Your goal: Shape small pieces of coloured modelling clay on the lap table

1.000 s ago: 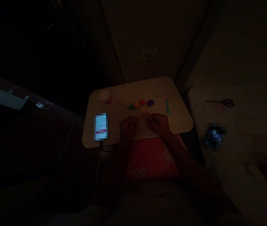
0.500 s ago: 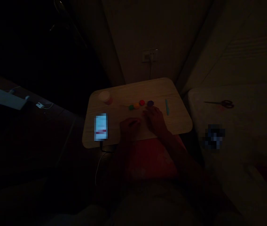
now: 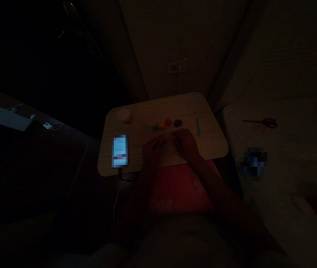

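The room is very dark. My left hand point(image 3: 153, 147) rests on the small wooden table with its fingers pinched; a reddish bit shows at the tips, too dim to name. Close beside it, my right hand point(image 3: 185, 143) has its fingertips closed on a small pinkish-red piece of modelling clay point(image 3: 172, 136). Just beyond my hands lie lumps of modelling clay: a green lump point(image 3: 155, 127), an orange lump point(image 3: 162, 125), a red lump point(image 3: 168, 121) and a purple lump point(image 3: 178, 123). A teal plastic knife point(image 3: 198, 127) lies right of them.
A lidded tub point(image 3: 125, 116) stands at the table's back left, with a lit phone point(image 3: 119, 150) in front of it. A cable point(image 3: 115, 197) hangs below. On the pale surface to the right lie scissors point(image 3: 267, 122) and a blurred-out object point(image 3: 255, 162). A wall socket point(image 3: 176, 66) is behind.
My right hand reached forward over the small pinkish pieces, then drew its fingertips together there. My left hand stayed nearly in place, its fingers shifting slightly. The larger lumps have not moved.
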A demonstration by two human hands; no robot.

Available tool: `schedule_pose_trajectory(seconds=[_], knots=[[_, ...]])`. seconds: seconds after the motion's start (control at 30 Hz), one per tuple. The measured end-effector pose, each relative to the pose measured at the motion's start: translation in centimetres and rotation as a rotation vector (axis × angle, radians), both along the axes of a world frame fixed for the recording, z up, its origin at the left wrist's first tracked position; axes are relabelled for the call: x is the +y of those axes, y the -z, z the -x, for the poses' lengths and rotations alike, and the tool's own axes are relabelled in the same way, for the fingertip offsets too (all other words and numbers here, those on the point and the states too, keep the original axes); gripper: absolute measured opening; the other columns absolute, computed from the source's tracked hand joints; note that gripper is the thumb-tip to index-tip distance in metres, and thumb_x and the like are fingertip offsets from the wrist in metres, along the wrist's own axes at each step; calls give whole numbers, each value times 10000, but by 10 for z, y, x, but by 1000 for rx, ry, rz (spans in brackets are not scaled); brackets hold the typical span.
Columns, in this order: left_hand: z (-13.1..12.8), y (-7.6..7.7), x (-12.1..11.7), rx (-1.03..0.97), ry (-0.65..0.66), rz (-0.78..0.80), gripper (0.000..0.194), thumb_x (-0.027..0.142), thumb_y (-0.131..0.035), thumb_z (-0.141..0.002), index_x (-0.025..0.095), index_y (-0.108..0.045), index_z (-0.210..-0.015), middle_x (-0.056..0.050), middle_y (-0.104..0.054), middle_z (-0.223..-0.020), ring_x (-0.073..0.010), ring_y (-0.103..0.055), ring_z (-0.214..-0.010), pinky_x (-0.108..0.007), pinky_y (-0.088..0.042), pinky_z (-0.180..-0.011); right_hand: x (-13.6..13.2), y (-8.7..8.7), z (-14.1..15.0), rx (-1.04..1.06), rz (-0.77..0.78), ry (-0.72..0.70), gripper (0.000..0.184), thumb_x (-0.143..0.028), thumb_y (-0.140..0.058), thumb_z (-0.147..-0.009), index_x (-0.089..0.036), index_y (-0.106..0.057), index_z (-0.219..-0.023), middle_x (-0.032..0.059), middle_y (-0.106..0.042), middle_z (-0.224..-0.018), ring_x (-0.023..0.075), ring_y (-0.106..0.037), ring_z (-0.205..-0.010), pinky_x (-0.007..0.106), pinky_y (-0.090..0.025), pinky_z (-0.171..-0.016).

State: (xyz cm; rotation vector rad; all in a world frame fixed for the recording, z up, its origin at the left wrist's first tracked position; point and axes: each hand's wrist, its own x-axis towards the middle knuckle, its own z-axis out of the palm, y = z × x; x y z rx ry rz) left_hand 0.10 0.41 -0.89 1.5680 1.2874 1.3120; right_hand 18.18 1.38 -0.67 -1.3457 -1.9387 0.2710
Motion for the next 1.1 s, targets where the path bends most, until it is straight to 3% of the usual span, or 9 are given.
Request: schedule_pose_trajectory(seconds=[0.07,0.23,0.5,0.63,0.73,0.87,1.0,1.1], knots=[[0,-1,-1,-7,-1,11,304,361,-642,-923,181,-757,-1140,-92,-793,-994,-208,-745,-903,-340,-595,-856,-2,0,-2,62,-26,-11,203,-222,-494,-968,-184,-679,-1043,127,-682,-1034,289,-556,-978,417,-449,-883],[-1,-6,-3,34,8,1,162,284,-666,-890,186,-794,-907,-67,-793,-909,-191,-738,-836,-308,-592,-794,-4,2,-5,153,-71,-30,179,-234,-513,-959,-186,-675,-1019,119,-683,-1003,281,-567,-966,416,-458,-879],[-1,-4,-3,53,-59,-7,95,266,-776,-761,174,-759,-775,-36,-763,-796,-167,-703,-736,-272,-564,-722,-4,3,-6,227,-63,-39,155,-238,-534,-949,-212,-671,-1018,99,-692,-1009,269,-582,-983,421,-468,-900],[-2,-7,-4,48,-71,-8,102,250,-719,-808,168,-730,-749,-28,-741,-770,-157,-683,-728,-255,-540,-708,-5,3,-6,232,-47,-28,160,-255,-537,-952,-213,-678,-1015,103,-693,-1008,271,-586,-992,421,-470,-904],[-2,-10,-5,60,-44,-24,212,265,-633,-887,166,-700,-711,-23,-705,-711,-145,-653,-688,-242,-518,-677,-4,3,-6,241,-50,-31,164,-250,-539,-950,-211,-684,-1017,100,-695,-1005,267,-589,-983,420,-471,-894],[1,-9,-3,98,-8,-56,294,318,-553,-957,164,-719,-769,-22,-684,-705,-140,-632,-675,-247,-511,-688,-3,4,-6,259,-78,-41,139,-269,-561,-952,-221,-684,-994,87,-700,-978,261,-600,-948,423,-478,-873],[3,-5,0,101,-5,-94,228,306,-582,-944,176,-768,-929,-52,-748,-862,-166,-678,-786,-282,-547,-773,-3,5,-6,257,-90,-42,118,-260,-575,-946,-224,-679,-987,85,-700,-980,262,-605,-948,421,-487,-859],[2,-2,0,77,7,-80,193,305,-633,-911,183,-783,-925,-65,-772,-922,-184,-705,-838,-307,-571,-803,-3,4,-7,273,-99,-47,115,-241,-576,-941,-221,-680,-987,85,-700,-974,261,-609,-952,419,-490,-861]])
